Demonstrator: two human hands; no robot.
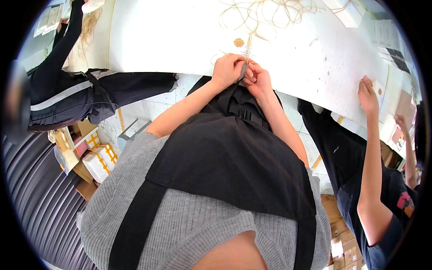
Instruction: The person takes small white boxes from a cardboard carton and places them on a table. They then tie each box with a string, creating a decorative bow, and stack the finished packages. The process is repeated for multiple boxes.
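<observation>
My left hand (227, 69) and my right hand (259, 78) meet at the near edge of a white table (162, 37). Between their fingertips they pinch the near end of a bundle of thin tan strands (249, 47), like raffia or cord. A small grey strip (243, 71) shows between the hands; what it belongs to is hidden by the fingers. Past the hands, the strands spread into a loose tangle of loops (260, 13) on the table. Just left of the bundle lies a round tan disc with a scalloped edge (238, 42), near some faint printed lines.
To the right, another person's hand (368, 92) is over the table. A person in dark clothes (64, 91) is at the left, near more fibre strands (89, 25). A white box (347, 13) sits at the far right. Taped cartons (99, 163) stand behind on the floor.
</observation>
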